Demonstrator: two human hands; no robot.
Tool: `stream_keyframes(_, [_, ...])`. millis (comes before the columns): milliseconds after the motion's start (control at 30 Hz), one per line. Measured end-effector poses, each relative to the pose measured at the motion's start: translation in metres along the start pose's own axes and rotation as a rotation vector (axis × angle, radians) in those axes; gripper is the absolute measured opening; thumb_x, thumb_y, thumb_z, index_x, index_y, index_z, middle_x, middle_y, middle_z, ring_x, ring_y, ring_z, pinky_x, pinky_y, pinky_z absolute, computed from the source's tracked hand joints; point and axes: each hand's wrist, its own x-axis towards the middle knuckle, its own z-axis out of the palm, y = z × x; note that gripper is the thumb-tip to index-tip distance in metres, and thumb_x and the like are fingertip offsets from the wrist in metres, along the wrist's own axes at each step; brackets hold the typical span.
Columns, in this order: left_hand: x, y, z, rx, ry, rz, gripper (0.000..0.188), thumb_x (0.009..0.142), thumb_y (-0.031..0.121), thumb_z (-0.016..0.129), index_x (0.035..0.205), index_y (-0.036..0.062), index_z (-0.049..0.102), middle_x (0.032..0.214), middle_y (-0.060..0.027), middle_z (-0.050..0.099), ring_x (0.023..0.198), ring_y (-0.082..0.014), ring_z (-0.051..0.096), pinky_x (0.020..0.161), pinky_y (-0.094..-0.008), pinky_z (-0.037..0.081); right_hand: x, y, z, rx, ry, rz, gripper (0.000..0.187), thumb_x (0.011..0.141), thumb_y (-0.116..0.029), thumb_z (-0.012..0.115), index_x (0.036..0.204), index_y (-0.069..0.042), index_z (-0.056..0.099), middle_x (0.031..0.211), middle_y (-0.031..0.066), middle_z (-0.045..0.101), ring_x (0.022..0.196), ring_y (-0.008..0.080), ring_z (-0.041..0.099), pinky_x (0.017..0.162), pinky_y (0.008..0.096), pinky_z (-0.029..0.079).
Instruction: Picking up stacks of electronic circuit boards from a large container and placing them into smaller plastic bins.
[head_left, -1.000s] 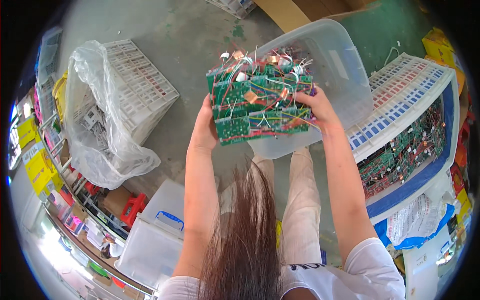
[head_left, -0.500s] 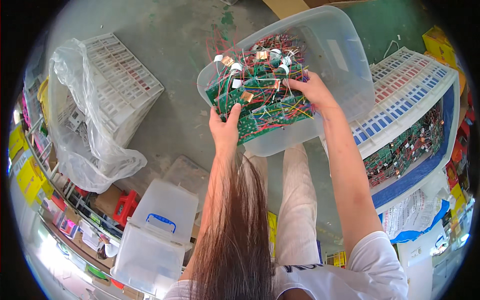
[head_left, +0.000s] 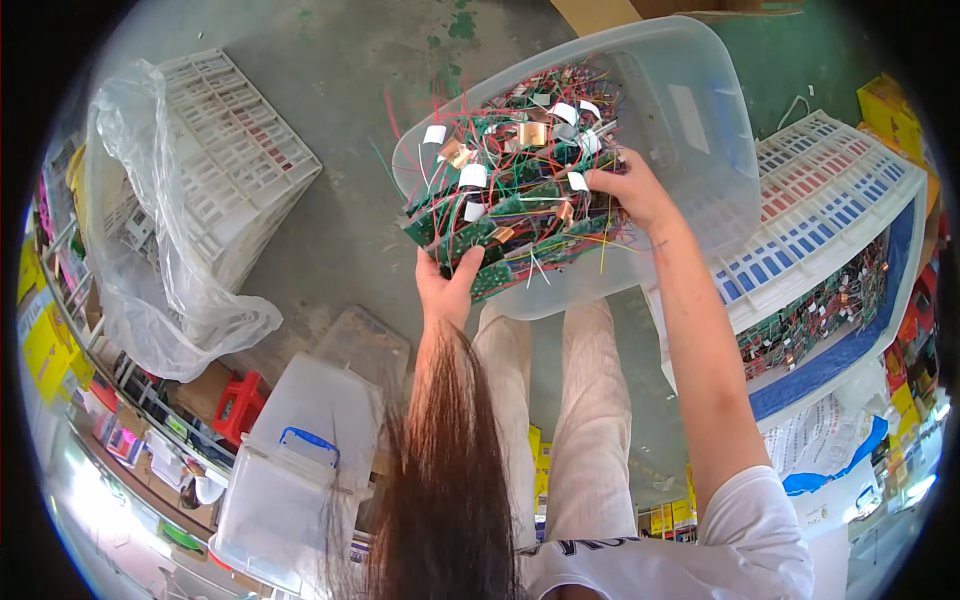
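A tangled bundle of green circuit boards point(head_left: 505, 190) with red and green wires and white tags sits between both hands, partly inside a clear plastic tub point(head_left: 690, 120) on the floor. My left hand point(head_left: 447, 285) grips the bundle's near lower edge from beneath. My right hand point(head_left: 628, 188) holds its right side, inside the tub's rim. Long dark hair hangs down over my left forearm.
A white lattice crate point(head_left: 235, 160) with a clear plastic bag point(head_left: 150, 240) lies at left. A clear lidded box with a blue handle point(head_left: 300, 450) sits lower left. At right, a white crate point(head_left: 830, 210) covers a blue bin of more circuit boards point(head_left: 810, 320). Concrete floor point(head_left: 350, 230) lies between.
Both hands have lowered the bundle of boards from above the tub down into it, and the view has shifted closer over the tub.
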Motion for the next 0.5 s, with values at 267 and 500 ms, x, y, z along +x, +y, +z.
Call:
stream_keyframes(267, [-0.006,-0.005,0.007,0.025,0.023,0.089,0.043,0.080,0.000,0.070,0.119,0.0024,0.052,0.107,-0.0060,0.064,0.094,-0.0139,0.060,0.087,-0.0295,0.047,-0.009,0.002,-0.001,-0.062,0.004,-0.087,0.025,0.076,-0.006,0.071,0.100,0.000,0.068,0.092,0.0029,0.068,0.084,0.0109,0.062,0.077,0.0263,0.049])
stream_keyframes(500, [0.011,-0.023,0.021,0.185,0.156,0.132,0.029,0.085,0.009,0.069,0.110,0.0007,0.058,0.100,-0.0058,0.065,0.088,-0.0120,0.059,0.082,-0.0277,0.046,0.012,0.017,0.006,-0.241,0.200,-0.162,0.029,0.078,-0.014,0.075,0.101,0.000,0.066,0.088,0.0010,0.068,0.077,0.0076,0.060,0.070,0.0240,0.048])
